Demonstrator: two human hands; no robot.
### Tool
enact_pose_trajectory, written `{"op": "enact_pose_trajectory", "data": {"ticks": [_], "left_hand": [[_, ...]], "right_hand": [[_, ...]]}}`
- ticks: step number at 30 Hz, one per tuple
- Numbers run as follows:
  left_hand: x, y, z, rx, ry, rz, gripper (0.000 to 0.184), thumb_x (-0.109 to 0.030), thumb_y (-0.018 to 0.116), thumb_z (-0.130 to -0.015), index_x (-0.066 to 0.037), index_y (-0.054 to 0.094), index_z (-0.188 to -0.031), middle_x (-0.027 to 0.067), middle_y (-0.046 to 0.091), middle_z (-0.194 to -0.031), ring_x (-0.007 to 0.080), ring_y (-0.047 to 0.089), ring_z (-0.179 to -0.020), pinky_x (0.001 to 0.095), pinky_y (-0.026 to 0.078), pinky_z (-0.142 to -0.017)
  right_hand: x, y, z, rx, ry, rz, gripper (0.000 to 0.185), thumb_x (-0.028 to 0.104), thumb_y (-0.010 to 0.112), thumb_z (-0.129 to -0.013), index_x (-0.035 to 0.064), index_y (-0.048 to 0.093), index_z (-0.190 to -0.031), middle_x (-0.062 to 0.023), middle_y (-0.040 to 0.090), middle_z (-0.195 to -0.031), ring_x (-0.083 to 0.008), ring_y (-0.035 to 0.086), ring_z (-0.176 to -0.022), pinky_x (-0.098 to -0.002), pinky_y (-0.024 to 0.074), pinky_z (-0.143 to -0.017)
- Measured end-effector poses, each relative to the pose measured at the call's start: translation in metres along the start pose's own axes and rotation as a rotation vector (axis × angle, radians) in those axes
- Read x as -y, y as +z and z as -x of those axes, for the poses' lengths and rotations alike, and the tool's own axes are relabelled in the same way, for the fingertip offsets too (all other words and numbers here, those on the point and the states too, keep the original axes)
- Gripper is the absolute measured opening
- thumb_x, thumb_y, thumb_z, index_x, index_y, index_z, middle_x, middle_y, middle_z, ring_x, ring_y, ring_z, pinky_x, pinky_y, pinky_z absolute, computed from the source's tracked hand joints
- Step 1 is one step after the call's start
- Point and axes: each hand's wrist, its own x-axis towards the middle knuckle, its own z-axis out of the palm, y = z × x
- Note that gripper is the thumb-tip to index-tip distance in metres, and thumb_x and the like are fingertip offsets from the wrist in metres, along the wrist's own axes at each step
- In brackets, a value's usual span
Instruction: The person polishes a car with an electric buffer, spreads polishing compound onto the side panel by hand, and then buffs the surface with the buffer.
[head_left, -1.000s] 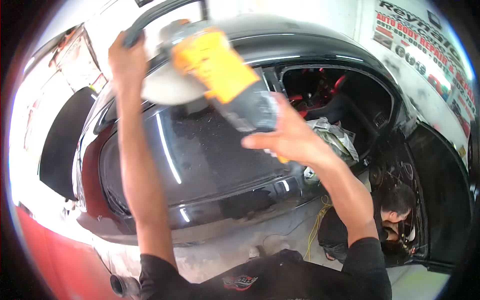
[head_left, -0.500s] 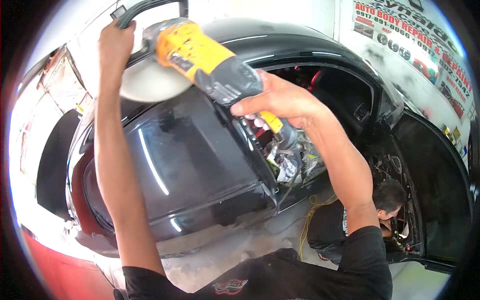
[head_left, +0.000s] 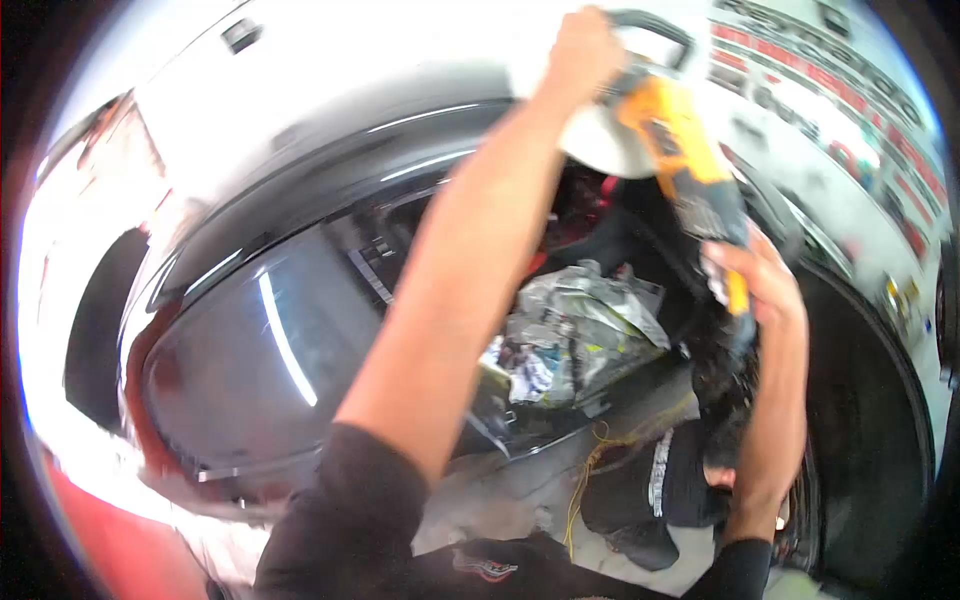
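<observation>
My left hand is wrapped round the dark loop handle at the head of a yellow and black power polisher, high in the view. Round the polisher's rear body closes my right hand. A round white pad sits under the tool's head, partly hidden by my left forearm. Behind and below the tool is a black car with an open window gap. Whether the pad touches the car I cannot tell.
Crumpled plastic and paper lie at the car's window opening. A co-worker crouches at lower right beside the open black door. A yellow cord hangs near them. A printed banner is on the right wall.
Both hands have carried the polisher to the right, and it now points more steeply downward. The view has shifted, and my left arm now crosses in front of the car.
</observation>
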Motion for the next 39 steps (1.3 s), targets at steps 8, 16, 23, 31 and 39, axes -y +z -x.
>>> {"op": "enact_pose_trajectory", "data": {"ticks": [8,16,23,31,39], "left_hand": [[-0.035,-0.09,0.071,-0.006,-0.084,0.008,0.027,-0.01,0.072,-0.069,0.01,0.065,-0.085,0.0308,0.066,-0.076,0.0485,0.068,-0.076,0.049,0.057,-0.078],[0.009,-0.269,0.164,-0.424,-0.037,-0.125,0.021,-0.005,0.078,-0.071,0.003,0.063,-0.082,0.0183,0.067,-0.073,0.0262,0.069,-0.069,0.0354,0.052,-0.063],[0.006,-0.315,0.193,-0.51,-0.058,-0.211,0.018,0.003,0.069,-0.068,0.002,0.06,-0.084,0.0194,0.065,-0.073,0.028,0.069,-0.071,0.0353,0.052,-0.063],[0.001,-0.271,0.176,-0.221,-0.116,0.033,0.024,-0.001,0.072,-0.064,0.004,0.058,-0.082,0.0259,0.063,-0.069,0.0431,0.068,-0.074,0.0452,0.054,-0.068],[0.033,-0.408,0.214,-0.442,-0.125,-0.097,0.018,0.0,0.071,-0.066,0.005,0.059,-0.08,0.0269,0.063,-0.068,0.0414,0.069,-0.069,0.042,0.053,-0.063]], "right_hand": [[-0.068,-0.01,0.002,-0.099,-0.103,0.156,0.091,0.02,0.081,-0.075,-0.001,0.033,-0.15,-0.01,0.055,-0.127,-0.0191,0.055,-0.107,-0.0303,0.0416,-0.097],[-0.066,0.151,0.011,0.224,-0.218,0.028,0.102,0.012,0.089,-0.067,-0.0003,0.029,-0.149,-0.0122,0.05,-0.131,-0.0224,0.051,-0.118,-0.0356,0.0382,-0.105],[-0.07,0.19,0.016,0.348,-0.227,0.031,0.098,0.006,0.087,-0.07,0.0008,0.028,-0.149,-0.0129,0.049,-0.133,-0.0226,0.049,-0.122,-0.0375,0.0381,-0.106],[-0.107,0.159,0.044,0.013,-0.129,0.176,0.095,0.002,0.081,-0.073,0.0008,0.029,-0.152,-0.0115,0.049,-0.135,-0.0219,0.049,-0.123,-0.0353,0.0361,-0.107],[-0.064,0.269,0.074,0.148,-0.22,0.261,0.106,0.017,0.089,-0.069,-0.0018,0.025,-0.152,-0.0157,0.047,-0.138,-0.0255,0.047,-0.125,-0.0374,0.0342,-0.109]]}}
